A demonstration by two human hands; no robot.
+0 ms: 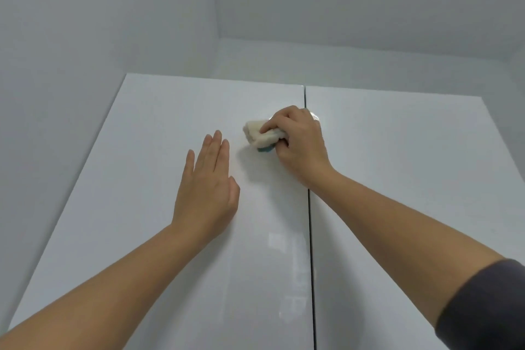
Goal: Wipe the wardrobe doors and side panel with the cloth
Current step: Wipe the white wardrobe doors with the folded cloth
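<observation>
Cloth (260, 133) — fluffy wad clenched by right hand (299, 145) on glossy door (136, 179); left hand (206, 187) flat.

There are two glossy white wardrobe doors, a left door (142, 179) and a right door (397, 179), with one narrow gap (310, 221) between them. There is one folded cloth (258, 133). Two hands show, the left hand (206, 190) and the right hand (298, 142), and one dark sleeve (488, 301).
</observation>
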